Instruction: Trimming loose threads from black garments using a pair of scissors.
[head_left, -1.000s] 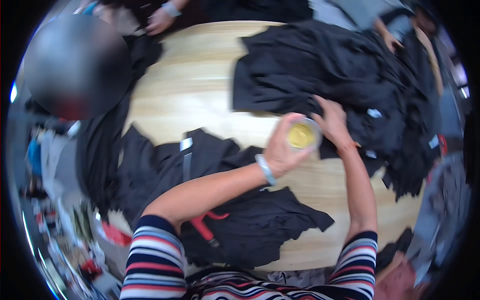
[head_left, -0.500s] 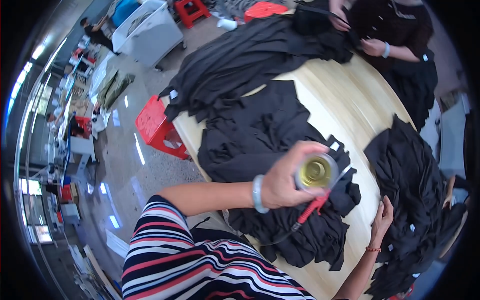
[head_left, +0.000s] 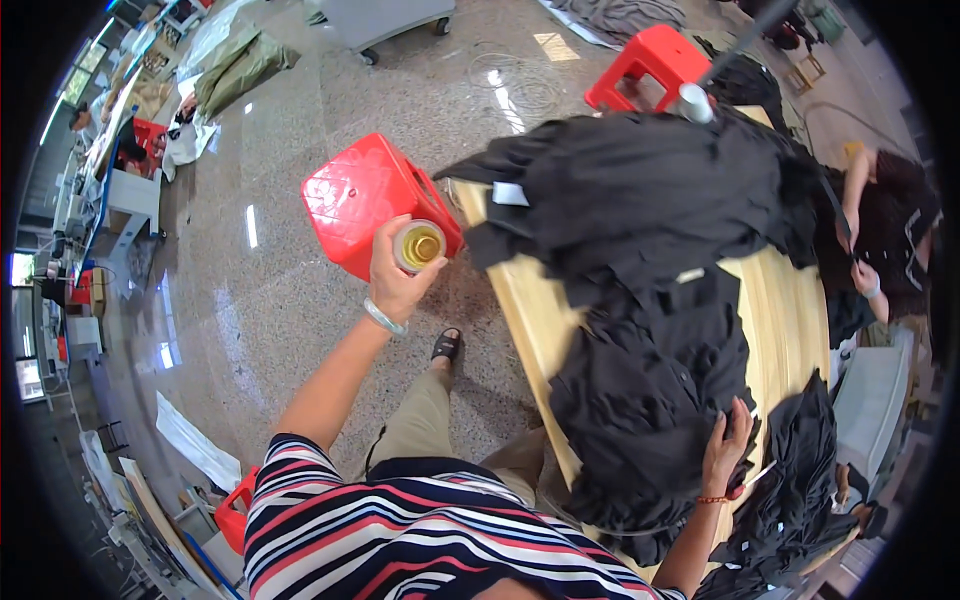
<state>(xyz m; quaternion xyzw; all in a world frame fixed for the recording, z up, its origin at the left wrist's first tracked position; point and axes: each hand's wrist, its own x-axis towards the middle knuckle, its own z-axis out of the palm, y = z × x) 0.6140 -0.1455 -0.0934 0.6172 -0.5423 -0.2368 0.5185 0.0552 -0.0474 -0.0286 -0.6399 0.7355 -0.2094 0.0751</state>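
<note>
My left hand (head_left: 393, 278) is closed round a clear cup of yellow liquid (head_left: 419, 246). It holds the cup just above or at the near edge of a red plastic stool (head_left: 355, 200); whether cup and stool touch I cannot tell. My right hand (head_left: 728, 448) lies on a heap of black garments (head_left: 650, 400) on the table, fingers stretched out and apart. By its wrist shows a thin pale rod (head_left: 760, 474) with a bit of red; most of that tool is hidden behind the hand.
Another black garment pile (head_left: 660, 190) covers the far end of the wooden table (head_left: 525, 310). More dark garments (head_left: 790, 470) lie at the right. A second red stool (head_left: 650, 65) with a white cup (head_left: 695, 103) stands beyond. A co-worker's hands (head_left: 857, 255) are at far right.
My left hand has carried the cup from over the garments leftward to the red stool. My view has swung left, and my right hand now rests on the near garment heap.
</note>
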